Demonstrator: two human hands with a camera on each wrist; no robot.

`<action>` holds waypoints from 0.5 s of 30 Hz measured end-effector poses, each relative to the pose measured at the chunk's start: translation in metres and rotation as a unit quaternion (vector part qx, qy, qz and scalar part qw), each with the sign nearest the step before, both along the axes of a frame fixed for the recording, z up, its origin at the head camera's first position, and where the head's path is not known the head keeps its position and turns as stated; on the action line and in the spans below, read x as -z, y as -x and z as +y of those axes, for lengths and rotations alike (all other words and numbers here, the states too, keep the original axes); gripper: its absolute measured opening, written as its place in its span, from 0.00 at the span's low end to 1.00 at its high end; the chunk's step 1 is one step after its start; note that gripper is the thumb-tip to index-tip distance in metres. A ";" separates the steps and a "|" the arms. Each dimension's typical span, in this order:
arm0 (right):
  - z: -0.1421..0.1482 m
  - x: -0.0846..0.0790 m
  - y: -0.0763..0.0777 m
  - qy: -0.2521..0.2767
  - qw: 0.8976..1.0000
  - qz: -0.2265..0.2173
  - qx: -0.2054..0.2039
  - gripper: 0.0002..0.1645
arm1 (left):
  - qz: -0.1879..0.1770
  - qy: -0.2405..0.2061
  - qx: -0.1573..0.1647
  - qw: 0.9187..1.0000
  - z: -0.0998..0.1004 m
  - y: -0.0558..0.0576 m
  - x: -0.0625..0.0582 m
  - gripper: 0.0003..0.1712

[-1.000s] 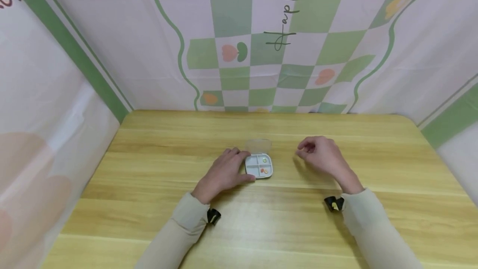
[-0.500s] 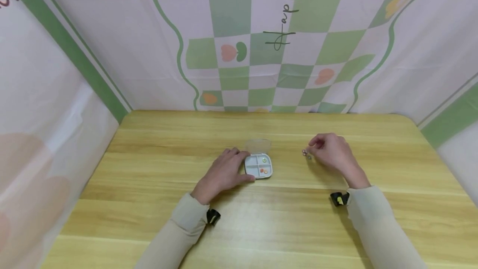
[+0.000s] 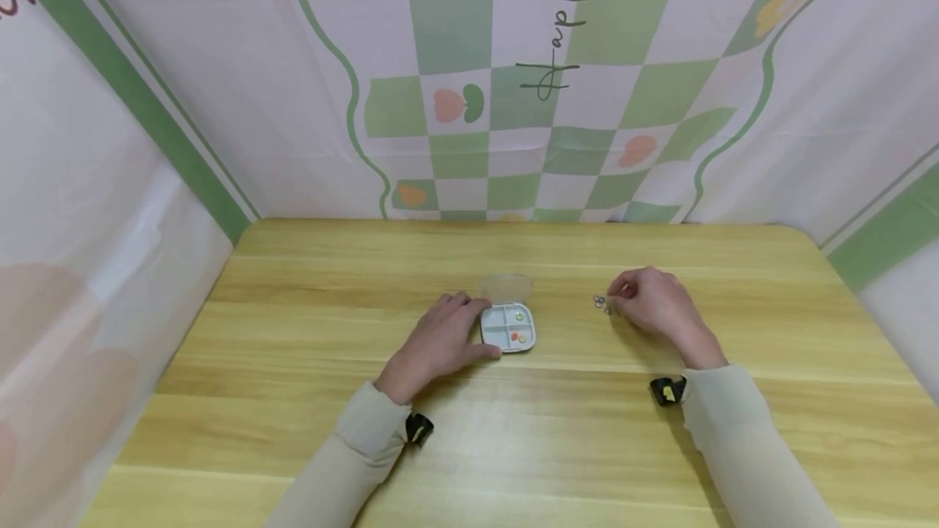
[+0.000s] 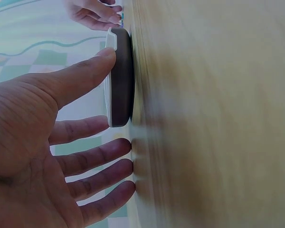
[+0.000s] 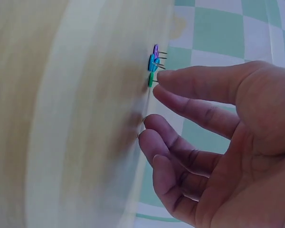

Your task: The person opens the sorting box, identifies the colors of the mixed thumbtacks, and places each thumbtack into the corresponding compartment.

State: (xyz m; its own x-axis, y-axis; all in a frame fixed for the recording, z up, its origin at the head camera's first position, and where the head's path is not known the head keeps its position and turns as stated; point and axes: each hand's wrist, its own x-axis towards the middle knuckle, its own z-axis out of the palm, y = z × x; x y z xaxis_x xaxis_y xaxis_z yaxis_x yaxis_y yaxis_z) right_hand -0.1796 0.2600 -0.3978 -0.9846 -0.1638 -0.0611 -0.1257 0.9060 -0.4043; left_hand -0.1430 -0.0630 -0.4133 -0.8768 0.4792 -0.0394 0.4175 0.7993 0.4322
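Observation:
A small pill box (image 3: 508, 327) with a white tray of several compartments stands on the table, its clear lid (image 3: 508, 288) tipped back. Green-yellow, red-orange and yellow pieces sit in its right-hand compartments. My left hand (image 3: 440, 338) holds the box from the left, thumb at the near edge and index finger at the far corner; the other fingertips touch the tabletop. To the right lie several thumbtacks (image 5: 155, 63) in purple, blue and green, pins up. My right hand (image 3: 655, 305) is beside them, thumb and index fingertips slightly apart at the pin of the green thumbtack (image 5: 150, 80).
The wooden table (image 3: 557, 446) reaches back to a green-and-white checked cloth (image 3: 521, 108). Another pale cloth (image 3: 103, 210) hangs on the left side. Dark wrist mounts (image 3: 667, 391) are strapped at both sleeves.
My right hand has moved right, away from the pill box, to the thumbtacks, which it covered at first. During the last half second it shifts only slightly. The left hand keeps its place.

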 end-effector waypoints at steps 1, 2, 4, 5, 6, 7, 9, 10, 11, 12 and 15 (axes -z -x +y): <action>0.000 0.000 0.000 0.000 1.000 0.000 -0.002 0.10 | 0.001 0.000 0.000 1.000 0.000 0.000 0.001 0.43; -0.001 0.000 0.000 -0.001 1.000 0.000 -0.004 0.10 | 0.001 0.000 0.000 1.000 0.000 0.000 0.001 0.43; -0.002 0.000 -0.001 -0.002 1.000 0.002 -0.004 0.10 | 0.003 0.000 0.000 1.000 0.000 0.000 0.001 0.43; -0.002 0.000 -0.001 -0.004 1.000 0.003 -0.004 0.10 | 0.003 0.000 0.000 1.000 0.000 0.000 0.001 0.43; -0.002 0.000 -0.001 -0.005 1.000 0.004 -0.004 0.09 | 0.004 0.000 0.000 1.000 0.000 0.000 0.001 0.42; -0.002 0.000 -0.001 -0.007 1.000 0.006 -0.004 0.09 | 0.004 0.001 0.000 1.000 0.000 0.000 0.001 0.42; -0.003 0.000 -0.001 -0.010 1.000 0.007 -0.003 0.07 | 0.005 0.002 0.000 1.000 0.000 0.001 0.001 0.42; -0.003 0.000 -0.001 -0.012 1.000 0.008 -0.003 0.06 | 0.005 0.002 0.000 1.000 0.000 0.001 0.001 0.42; -0.003 0.000 -0.001 -0.012 1.000 0.007 -0.002 0.06 | 0.005 0.003 0.000 1.000 0.000 0.001 0.001 0.42; -0.003 0.000 -0.001 -0.012 1.000 0.008 -0.003 0.05 | 0.006 0.003 0.000 1.000 0.000 0.001 0.002 0.42; -0.003 0.000 -0.001 -0.012 1.000 0.008 -0.002 0.05 | 0.006 0.004 0.001 1.000 0.000 0.001 0.002 0.42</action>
